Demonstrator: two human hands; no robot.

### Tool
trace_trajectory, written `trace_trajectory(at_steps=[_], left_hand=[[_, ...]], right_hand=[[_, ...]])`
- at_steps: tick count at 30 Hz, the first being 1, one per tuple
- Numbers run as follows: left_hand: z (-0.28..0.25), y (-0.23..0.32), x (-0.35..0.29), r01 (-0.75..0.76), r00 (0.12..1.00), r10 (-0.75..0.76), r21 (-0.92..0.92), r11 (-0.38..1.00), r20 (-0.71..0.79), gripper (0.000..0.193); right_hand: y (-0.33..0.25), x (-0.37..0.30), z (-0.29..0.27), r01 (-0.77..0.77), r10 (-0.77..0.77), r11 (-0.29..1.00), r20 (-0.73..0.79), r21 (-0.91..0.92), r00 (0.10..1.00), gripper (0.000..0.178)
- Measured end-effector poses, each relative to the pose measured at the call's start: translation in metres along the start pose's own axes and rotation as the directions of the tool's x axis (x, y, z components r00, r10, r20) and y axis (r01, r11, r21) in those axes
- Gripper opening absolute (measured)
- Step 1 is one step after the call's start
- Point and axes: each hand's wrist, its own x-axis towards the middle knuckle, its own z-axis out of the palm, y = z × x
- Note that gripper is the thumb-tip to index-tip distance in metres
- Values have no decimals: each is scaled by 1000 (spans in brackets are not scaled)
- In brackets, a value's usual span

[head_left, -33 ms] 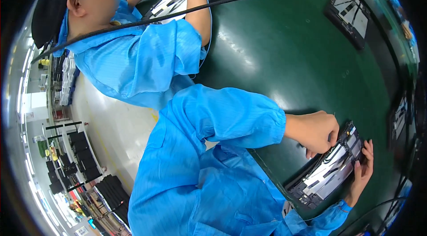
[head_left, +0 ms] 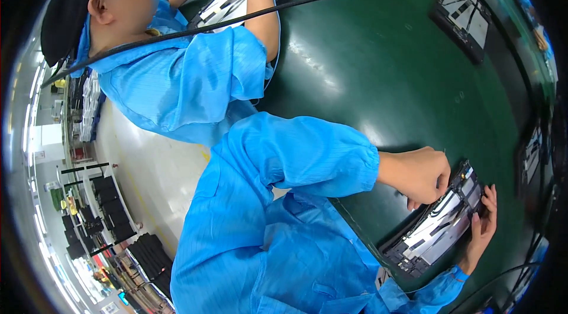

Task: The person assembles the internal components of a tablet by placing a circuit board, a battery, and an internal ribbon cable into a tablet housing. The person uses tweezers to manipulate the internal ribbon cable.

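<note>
Opened laptop-like device [head_left: 441, 228] lies slanted on green table [head_left: 378, 89], between 2 hands. Left hand [head_left: 419, 176] is curled at edge on its own side; fingertips hidden, cannot tell what they pinch. Right hand [head_left: 484, 222] has half-extended fingers and thumb at opposite edge; firm grip or only support, cannot tell. Step seems fine work inside device, right hand steadying. Next move probably calls for small, precise left-hand motion. 1 similar opened unit [head_left: 464, 18] lies well beyond both hands.
</note>
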Motion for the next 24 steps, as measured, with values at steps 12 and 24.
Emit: trace_trajectory(at_steps=[12,24], left_hand=[[19,-8,-2,-444,846,525,422,790,-94,12],[38,-34,-2,-692,593,800,564,451,87,16]], right_hand=[[12,-7,11,137,-157,986,-246,-97,957,28],[-93,-34,92,358,-391,794,38,-491,920,44]])
